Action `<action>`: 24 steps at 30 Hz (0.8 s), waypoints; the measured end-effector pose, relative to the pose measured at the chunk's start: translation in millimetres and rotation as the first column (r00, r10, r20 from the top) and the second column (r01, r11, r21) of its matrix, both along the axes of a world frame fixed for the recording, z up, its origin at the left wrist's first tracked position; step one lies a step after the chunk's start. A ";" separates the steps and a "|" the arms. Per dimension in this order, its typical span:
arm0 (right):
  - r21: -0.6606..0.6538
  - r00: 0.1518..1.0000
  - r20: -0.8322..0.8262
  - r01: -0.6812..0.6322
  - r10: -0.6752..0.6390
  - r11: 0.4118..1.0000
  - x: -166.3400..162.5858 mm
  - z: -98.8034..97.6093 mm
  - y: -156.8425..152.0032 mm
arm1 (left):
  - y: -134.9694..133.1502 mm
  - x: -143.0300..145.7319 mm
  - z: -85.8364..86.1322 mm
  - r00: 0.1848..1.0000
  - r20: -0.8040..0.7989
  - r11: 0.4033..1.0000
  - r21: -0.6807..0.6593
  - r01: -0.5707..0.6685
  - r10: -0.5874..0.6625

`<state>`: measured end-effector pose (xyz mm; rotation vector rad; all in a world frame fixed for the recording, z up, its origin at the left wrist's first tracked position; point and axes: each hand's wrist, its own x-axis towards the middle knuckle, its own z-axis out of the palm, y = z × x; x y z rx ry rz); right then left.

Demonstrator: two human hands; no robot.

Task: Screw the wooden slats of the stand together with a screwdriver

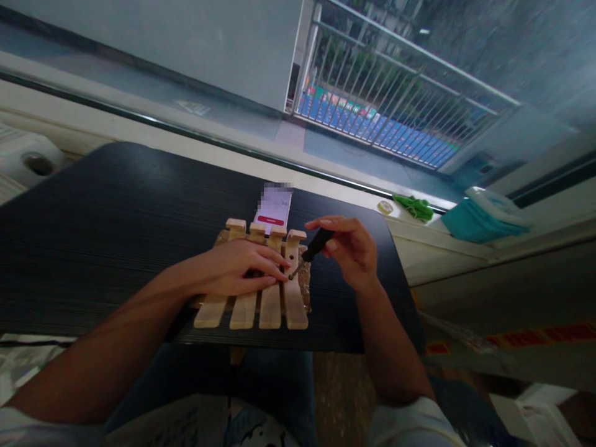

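Observation:
A pale wooden rack of several parallel slats [270,307] lies on the dark table [93,236], its notched ends pointing away from me. My left hand [233,270] rests flat across the slats with the fingers stretched toward the rightmost slat. My right hand [351,245] pinches a small screwdriver with a black handle [316,244]. The screwdriver slants down to the left, and its tip meets the rightmost slat at a small dark spot just past my left fingertips.
A phone [274,208] with a lit screen lies behind the rack. On the window ledge to the right are a green cloth [414,207] and a teal container [479,218]. The table's right edge falls off close beside my right wrist. White boxes sit on the floor, lower right.

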<state>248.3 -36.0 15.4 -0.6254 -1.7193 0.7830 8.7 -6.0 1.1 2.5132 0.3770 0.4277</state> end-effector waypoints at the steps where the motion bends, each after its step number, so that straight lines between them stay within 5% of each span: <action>1: -0.013 1.000 -0.005 0.002 -0.002 1.000 0.1 -0.4 -0.3 | 0.1 -0.2 -0.1 1.000 -0.003 1.000 -0.001 -0.001 0.001; 24: 0.049 0.989 -0.070 0.132 -0.128 0.990 -5.3 0.4 5.7 | -0.5 -0.4 -1.5 1.000 -0.010 1.000 -0.005 -0.009 0.009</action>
